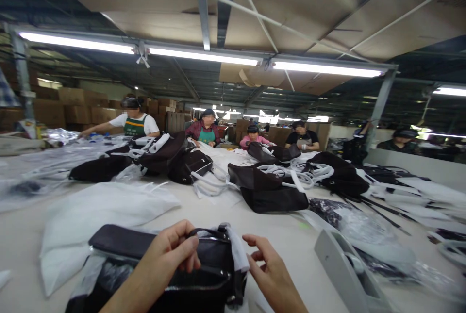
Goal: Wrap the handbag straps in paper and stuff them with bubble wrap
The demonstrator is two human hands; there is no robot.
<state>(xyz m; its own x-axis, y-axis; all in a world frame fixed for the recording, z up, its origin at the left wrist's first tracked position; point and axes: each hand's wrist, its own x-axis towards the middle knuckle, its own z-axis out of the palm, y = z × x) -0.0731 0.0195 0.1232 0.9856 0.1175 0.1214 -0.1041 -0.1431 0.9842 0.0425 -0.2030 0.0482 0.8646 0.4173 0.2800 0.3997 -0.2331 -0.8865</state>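
Observation:
A black bag [204, 257] with silver zippers lies on the table in front of me, partly covered by clear plastic at its left side. My left hand [178, 250] is closed over the bag's top, with thumb and forefinger pinched at a thin black strap [209, 231]. White wrapping [238, 250] covers a piece at the bag's right end. Beside that wrapping is my right hand [267, 269], its fingers curved and thumb and forefinger apart. Whether the thumb touches the wrapping's edge I cannot tell. My left forearm hides part of the bag.
A large white sheet-like bag [105, 216] lies to the left. At the right stand a grey tape-dispenser-like device [345, 269] and plastic packaging [374, 230]. Black bags [269, 189] with white-wrapped handles are heaped across the table. Several people [207, 131] work at the far side.

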